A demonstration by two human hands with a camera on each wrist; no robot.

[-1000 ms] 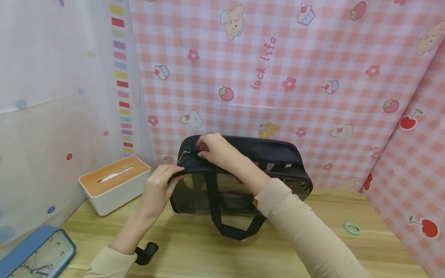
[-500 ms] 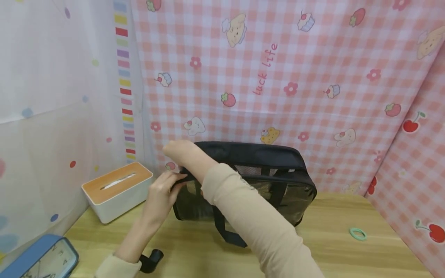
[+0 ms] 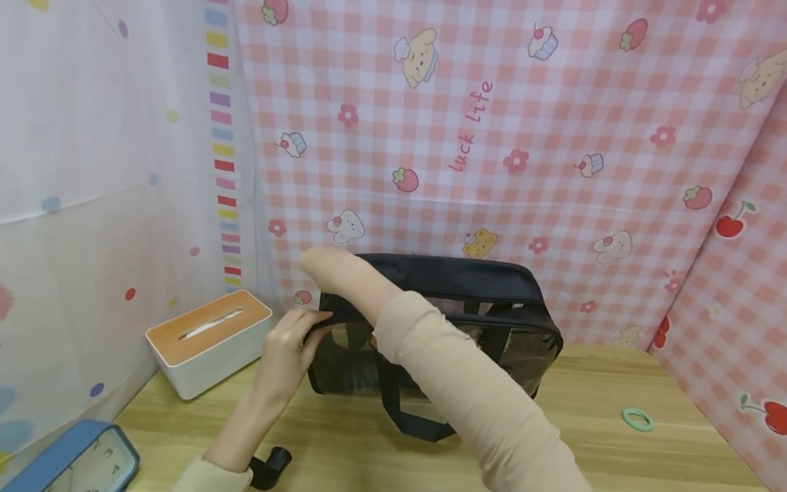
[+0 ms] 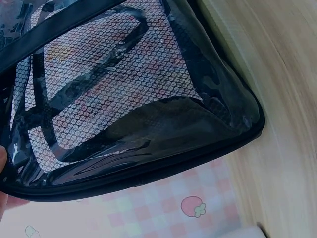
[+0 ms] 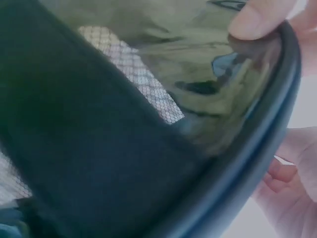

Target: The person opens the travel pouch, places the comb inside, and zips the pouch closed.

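Observation:
A black bag (image 3: 467, 277) with clear front panels and mesh behind stands on the wooden table. My left hand (image 3: 285, 348) pinches its top left corner, thumb on the clear panel. In the right wrist view, that left thumb (image 5: 250, 22) shows at the panel's edge. My right hand (image 3: 332, 266) reaches across the bag to the same corner, its fingers hidden in the head view. The right wrist view shows my right fingers (image 5: 287, 173) bent behind the black piping; I cannot tell what they hold. A black strap handle (image 3: 408, 420) hangs in front.
A white tissue box (image 3: 212, 348) with a wood-look lid stands left of the bag. A blue clock (image 3: 80, 458) is at the lower left. A green ring (image 3: 637, 419) lies on the right. Patterned cloth (image 3: 492, 137) hangs behind the bag.
My right hand has moved left along the bag's top to the left corner, covering where a zipper pull showed. My left hand keeps its grip. The whole view has shifted slightly.

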